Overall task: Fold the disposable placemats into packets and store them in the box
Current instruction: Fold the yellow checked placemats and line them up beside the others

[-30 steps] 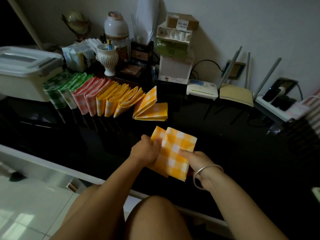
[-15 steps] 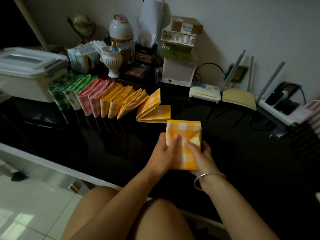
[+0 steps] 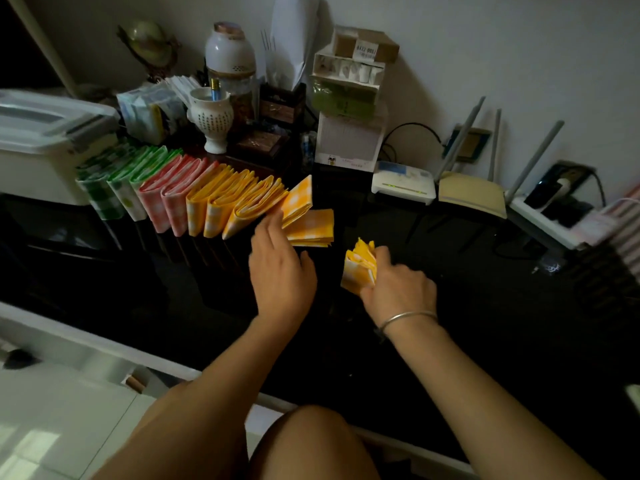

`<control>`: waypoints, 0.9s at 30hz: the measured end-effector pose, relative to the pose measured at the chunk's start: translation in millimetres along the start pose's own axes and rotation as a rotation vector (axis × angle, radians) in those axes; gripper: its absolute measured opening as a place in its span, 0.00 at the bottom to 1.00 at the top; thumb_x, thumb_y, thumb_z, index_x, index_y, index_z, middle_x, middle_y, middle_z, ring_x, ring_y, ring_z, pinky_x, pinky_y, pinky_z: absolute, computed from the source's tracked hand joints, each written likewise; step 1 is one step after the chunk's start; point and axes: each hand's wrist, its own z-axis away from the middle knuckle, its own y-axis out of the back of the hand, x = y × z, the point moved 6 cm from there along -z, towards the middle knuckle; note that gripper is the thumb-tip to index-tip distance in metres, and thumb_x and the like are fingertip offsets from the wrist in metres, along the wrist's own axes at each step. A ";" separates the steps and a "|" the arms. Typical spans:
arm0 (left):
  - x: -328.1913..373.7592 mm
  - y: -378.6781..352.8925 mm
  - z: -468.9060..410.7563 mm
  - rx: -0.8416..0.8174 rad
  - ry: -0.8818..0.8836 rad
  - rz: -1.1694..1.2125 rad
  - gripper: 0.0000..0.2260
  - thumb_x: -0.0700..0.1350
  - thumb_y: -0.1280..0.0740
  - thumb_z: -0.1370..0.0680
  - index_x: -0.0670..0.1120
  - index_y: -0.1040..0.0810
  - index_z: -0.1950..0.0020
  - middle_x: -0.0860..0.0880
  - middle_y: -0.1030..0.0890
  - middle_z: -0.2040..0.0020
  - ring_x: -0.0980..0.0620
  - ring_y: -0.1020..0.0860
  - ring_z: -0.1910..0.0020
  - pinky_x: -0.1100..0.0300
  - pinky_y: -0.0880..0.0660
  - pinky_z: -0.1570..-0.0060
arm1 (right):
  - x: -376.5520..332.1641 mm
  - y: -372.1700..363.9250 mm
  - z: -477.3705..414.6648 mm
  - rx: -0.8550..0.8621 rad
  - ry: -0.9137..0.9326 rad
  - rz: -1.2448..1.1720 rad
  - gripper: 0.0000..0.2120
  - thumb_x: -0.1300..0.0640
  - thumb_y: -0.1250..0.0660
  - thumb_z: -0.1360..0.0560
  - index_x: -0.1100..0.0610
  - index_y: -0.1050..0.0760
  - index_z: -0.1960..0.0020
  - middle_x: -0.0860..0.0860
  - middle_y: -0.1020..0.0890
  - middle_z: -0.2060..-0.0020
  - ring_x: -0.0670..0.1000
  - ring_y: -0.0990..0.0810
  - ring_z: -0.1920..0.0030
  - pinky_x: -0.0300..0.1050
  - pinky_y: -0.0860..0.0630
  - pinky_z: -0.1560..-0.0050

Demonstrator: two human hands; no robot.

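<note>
My right hand [image 3: 398,289] grips a folded yellow checked placemat packet [image 3: 360,266] just above the black table. My left hand [image 3: 280,268] is free of it, fingers straight, fingertips touching the end of a leaning row of folded packets [image 3: 194,199] in green, pink and yellow. The last yellow packet [image 3: 311,226] of that row lies flat beside my left fingers. A white lidded storage box [image 3: 38,147] stands at the far left, lid on, behind the green packets.
The black glossy table [image 3: 485,341] has a white front edge near my knees. Along the back wall stand a white vase [image 3: 211,123], stacked cardboard boxes [image 3: 349,98], two routers [image 3: 471,192] with antennas and a power strip [image 3: 554,206].
My left hand let go of the yellow packet and moved left to the row of packets. My right hand kept the packet and turned it edge-up, slightly to the right.
</note>
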 end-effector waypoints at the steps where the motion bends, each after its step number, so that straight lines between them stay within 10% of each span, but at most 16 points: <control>1: -1.8 -3.4 -11.5 -0.022 -0.033 -0.049 0.30 0.40 0.31 0.26 0.40 0.38 0.26 0.42 0.32 0.30 0.44 0.32 0.31 0.50 0.29 0.37 | -2.2 -4.3 -0.3 0.001 0.005 0.007 0.26 0.50 0.38 0.24 0.53 0.42 0.30 0.58 0.22 0.45 0.62 0.21 0.48 0.47 0.35 0.58; 11: -16.4 -67.3 -60.7 -0.588 -0.303 -0.595 0.22 0.50 0.34 0.23 0.45 0.34 0.32 0.40 0.35 0.32 0.39 0.34 0.33 0.48 0.27 0.47 | 6.8 -4.8 -11.7 -0.020 0.036 -0.067 0.27 0.47 0.38 0.24 0.53 0.44 0.31 0.56 0.24 0.43 0.60 0.21 0.48 0.47 0.33 0.58; 20: -13.2 -74.0 -60.6 -0.544 -0.651 -0.821 0.15 0.40 0.45 0.18 0.42 0.35 0.32 0.40 0.22 0.42 0.41 0.23 0.42 0.54 0.25 0.58 | 0.8 2.3 -13.1 0.009 0.079 -0.110 0.23 0.43 0.43 0.23 0.54 0.41 0.34 0.54 0.21 0.47 0.59 0.20 0.50 0.46 0.34 0.60; 27: 12.4 -41.3 -97.0 -0.457 -0.375 -0.824 0.10 0.39 0.43 0.18 0.43 0.27 0.39 0.47 0.18 0.48 0.46 0.19 0.49 0.58 0.33 0.62 | -28.8 5.6 -31.4 -0.119 -0.048 -0.270 0.22 0.47 0.40 0.22 0.59 0.39 0.34 0.58 0.22 0.44 0.63 0.23 0.44 0.48 0.32 0.57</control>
